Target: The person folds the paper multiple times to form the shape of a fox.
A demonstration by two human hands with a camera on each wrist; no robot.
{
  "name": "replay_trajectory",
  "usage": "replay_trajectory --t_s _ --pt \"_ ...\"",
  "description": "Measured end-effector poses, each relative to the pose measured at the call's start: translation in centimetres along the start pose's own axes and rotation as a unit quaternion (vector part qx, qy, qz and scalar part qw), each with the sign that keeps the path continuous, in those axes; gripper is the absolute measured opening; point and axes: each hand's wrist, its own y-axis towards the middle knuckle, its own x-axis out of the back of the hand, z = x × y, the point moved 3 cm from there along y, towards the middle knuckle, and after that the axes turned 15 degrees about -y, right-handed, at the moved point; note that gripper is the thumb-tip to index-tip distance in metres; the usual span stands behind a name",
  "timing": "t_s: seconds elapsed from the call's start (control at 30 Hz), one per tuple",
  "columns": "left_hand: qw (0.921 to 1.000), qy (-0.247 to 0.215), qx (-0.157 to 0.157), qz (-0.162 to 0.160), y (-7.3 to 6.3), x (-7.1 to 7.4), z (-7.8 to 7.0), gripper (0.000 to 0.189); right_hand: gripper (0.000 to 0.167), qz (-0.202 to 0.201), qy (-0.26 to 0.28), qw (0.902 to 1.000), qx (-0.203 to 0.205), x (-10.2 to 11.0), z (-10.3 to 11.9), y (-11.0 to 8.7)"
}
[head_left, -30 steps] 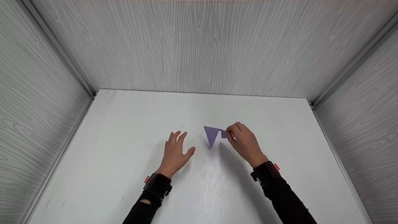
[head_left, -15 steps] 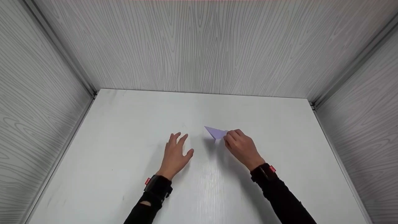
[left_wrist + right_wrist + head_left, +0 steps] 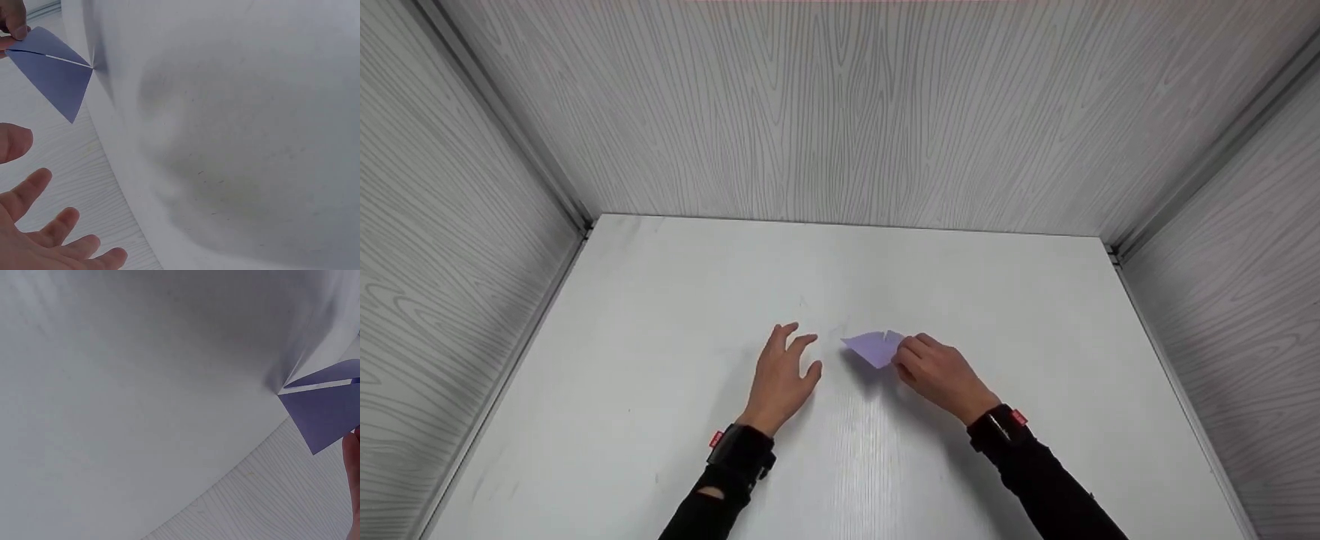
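Note:
A small purple sheet of paper (image 3: 873, 349), folded and with a narrow slit between two flaps, is pinched at its right end by my right hand (image 3: 941, 375). The left wrist view shows the slit running across the folded paper (image 3: 56, 79) and the right thumb pressed on its upper corner. To the left, my left hand (image 3: 781, 379) hovers over the table with fingers spread and bent a little, holding nothing. Its fingertips are a short way from the paper's left corner. In the right wrist view the paper (image 3: 323, 410) shows at the right edge, with one finger below it.
The white tabletop (image 3: 675, 300) lies under both hands, and their shadows fall on it. Grey wood-grain panels stand around it: a back wall (image 3: 840, 112), a left wall (image 3: 450, 285) and a right wall (image 3: 1245, 277).
The right hand has moved toward the person and turned the paper from a hanging triangle to a flatter, tilted position. The left hand stays nearly still, its fingers bending slightly.

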Motion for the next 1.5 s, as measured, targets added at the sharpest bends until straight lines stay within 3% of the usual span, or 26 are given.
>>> replay_trajectory --t_s 0.23,0.5,0.7,0.87,1.0,1.23,1.5 --pt "0.9992 -0.005 -0.021 0.033 -0.3 -0.3 0.4 0.036 0.020 0.049 0.036 0.9977 0.029 -0.8 0.6 -1.0" --pt "0.9981 -0.001 -0.026 0.056 -0.6 -0.5 0.7 0.038 0.015 0.090 0.066 0.9932 0.033 -1.3 1.0 -1.6" --pt "0.9964 0.029 -0.001 0.079 -0.7 -0.7 0.8 0.041 0.013 0.147 0.079 0.9853 0.037 -1.8 1.3 -1.8" --pt "0.9945 0.039 0.027 0.094 -0.8 -0.7 0.8 0.043 0.011 0.169 0.087 0.9813 0.031 -1.9 1.3 -1.8" --pt "0.9928 0.044 0.042 0.103 -0.9 -0.7 0.9 0.043 0.013 0.171 0.091 0.9806 0.032 -1.8 1.3 -1.8" --pt "0.9926 0.048 0.039 0.105 -1.0 -0.7 1.2 0.042 0.018 0.142 0.098 0.9842 0.041 -1.8 1.5 -1.9" --pt "0.9937 0.057 0.031 0.091 -1.0 -0.6 1.1 0.049 0.019 0.088 0.082 0.9927 0.008 -1.3 1.1 -2.1"
